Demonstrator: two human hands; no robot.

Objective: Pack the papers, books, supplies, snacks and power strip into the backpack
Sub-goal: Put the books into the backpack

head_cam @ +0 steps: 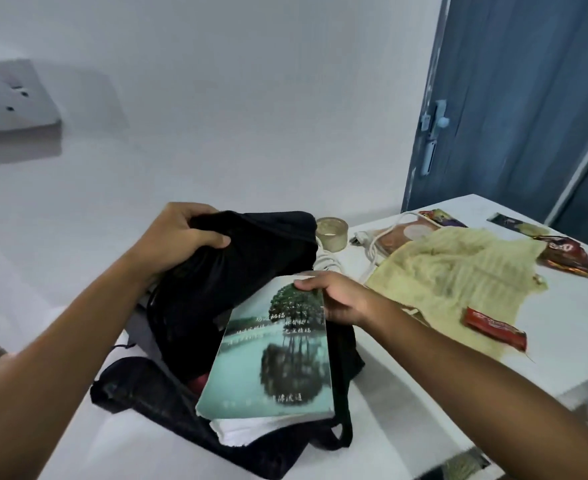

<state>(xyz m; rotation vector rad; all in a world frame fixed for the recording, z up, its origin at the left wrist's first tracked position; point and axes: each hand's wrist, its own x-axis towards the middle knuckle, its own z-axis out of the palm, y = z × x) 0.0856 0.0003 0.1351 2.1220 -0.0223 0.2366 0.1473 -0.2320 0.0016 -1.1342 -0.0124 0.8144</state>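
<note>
Far left of the backpack (237, 271) there's a white wall socket plate (12, 98). The left hand (178, 237) has its fingers curled round the black fabric at the backpack's top edge, holding the mouth up and open. The backpack sits on the white counter (406, 393), with white papers (251, 431) poking out at its near side. The book (271, 355), teal cover with a tree and its reflection, is tilted with its lower end in the backpack's opening and rests on those papers. The right hand (341, 299) pinches the book's top corner, thumb on the cover. Just behind the backpack is a roll of clear tape (332, 233), then the white power strip (365, 237) and its cord. Right of the backpack lies a yellow cloth (458, 278), with 1 red snack packet (495, 329) on its near edge and 2 more snack bags (566, 259) past it.
</note>
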